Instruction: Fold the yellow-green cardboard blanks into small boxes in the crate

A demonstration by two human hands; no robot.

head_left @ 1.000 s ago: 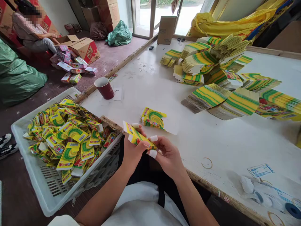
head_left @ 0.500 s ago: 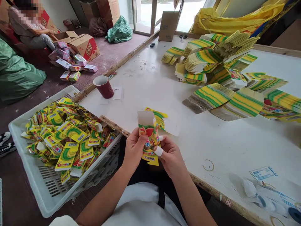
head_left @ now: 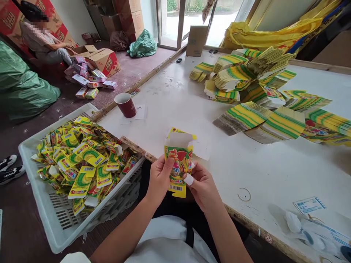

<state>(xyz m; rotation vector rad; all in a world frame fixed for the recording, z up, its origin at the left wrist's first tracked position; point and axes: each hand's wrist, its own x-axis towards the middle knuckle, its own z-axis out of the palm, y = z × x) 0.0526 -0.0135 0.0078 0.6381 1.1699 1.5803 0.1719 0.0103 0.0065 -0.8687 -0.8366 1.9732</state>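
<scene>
Between my two hands, at the table's near edge, is a small yellow-green cardboard box (head_left: 179, 160) with a watermelon picture. Its white top flap stands up and a barcoded flap hangs from the bottom. My left hand (head_left: 160, 179) grips its left side, the thumb across the front. On the right side my right hand (head_left: 201, 184) pinches it near the lower corner; white tape wraps its thumb. Just behind lies another yellow printed carton piece (head_left: 175, 130) on the white table (head_left: 164, 98), partly hidden by the box.
A white plastic crate (head_left: 41, 204) full of similar small boxes (head_left: 87, 153) stands left. On the table are a maroon mug (head_left: 125, 105), stacks of flat cartons (head_left: 242, 115) and a clear plastic bag (head_left: 309, 230). A seated person (head_left: 48, 40) is at the back left beside a cardboard box (head_left: 105, 62).
The box in my hands has turned so its front faces me, and it looks wider and more squared open. My view has shifted slightly.
</scene>
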